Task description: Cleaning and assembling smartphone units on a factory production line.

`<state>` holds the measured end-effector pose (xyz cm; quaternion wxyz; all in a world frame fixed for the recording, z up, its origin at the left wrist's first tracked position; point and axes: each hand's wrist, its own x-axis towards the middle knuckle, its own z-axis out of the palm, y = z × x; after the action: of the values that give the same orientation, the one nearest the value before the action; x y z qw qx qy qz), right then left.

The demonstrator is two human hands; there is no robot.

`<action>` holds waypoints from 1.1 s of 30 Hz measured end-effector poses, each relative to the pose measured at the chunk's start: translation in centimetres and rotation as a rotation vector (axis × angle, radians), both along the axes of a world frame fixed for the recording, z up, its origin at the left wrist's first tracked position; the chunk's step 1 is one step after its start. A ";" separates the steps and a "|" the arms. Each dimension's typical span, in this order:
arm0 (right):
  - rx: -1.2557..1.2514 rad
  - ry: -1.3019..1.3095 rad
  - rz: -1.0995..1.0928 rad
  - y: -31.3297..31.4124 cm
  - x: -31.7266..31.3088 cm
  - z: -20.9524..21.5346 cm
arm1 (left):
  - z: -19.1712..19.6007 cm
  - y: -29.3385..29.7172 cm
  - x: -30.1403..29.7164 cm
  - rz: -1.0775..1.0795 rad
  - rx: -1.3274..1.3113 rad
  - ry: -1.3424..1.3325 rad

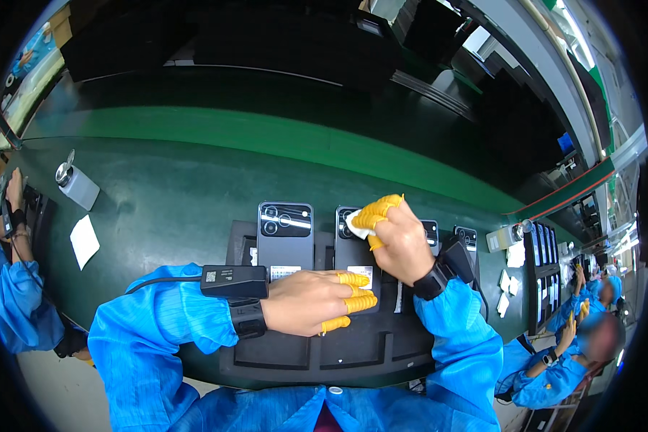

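Note:
My left hand (311, 301), with yellow finger cots, lies with its fingers stretched over the lower part of a dark grey smartphone (344, 253). The phone is back side up in a black foam tray (266, 372). My right hand (398, 241), also in yellow finger cots, pinches a white wipe (356, 226) against this phone's camera area, partly covering the lenses. To the left a second smartphone (286, 253) shows its camera block and a white label. Another smartphone (430, 229) is partly hidden behind my right hand, and one more smartphone (466, 236) stands farther right.
A white pump bottle (78, 186) and a white sheet (84, 243) are on the green table (165, 180) at left. On the right are another bottle (504, 237), white wipes (508, 282) and trays of phones (546, 245). Co-workers in blue sit on both sides.

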<state>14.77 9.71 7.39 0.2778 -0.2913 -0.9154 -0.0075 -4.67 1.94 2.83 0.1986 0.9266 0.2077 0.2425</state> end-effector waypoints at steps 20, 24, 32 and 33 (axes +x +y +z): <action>-0.097 -0.024 -0.007 -1.6 -0.6 0.4 | 0.2 0.1 -0.1 -0.015 -0.043 -0.020; -0.262 -0.075 -0.031 -2.8 0.3 1.7 | -0.3 0.1 -0.1 -0.005 -0.007 -0.057; -0.181 0.017 -0.013 -1.7 1.0 2.6 | 0.0 0.0 -0.1 0.014 -0.019 -0.037; -0.142 0.060 -0.017 -1.4 0.7 2.4 | 0.1 0.0 -0.1 0.006 -0.036 -0.007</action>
<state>15.47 8.34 9.81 0.2836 -0.3183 -0.9023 0.0639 -4.77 1.96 2.91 0.2154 0.9213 0.2142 0.2426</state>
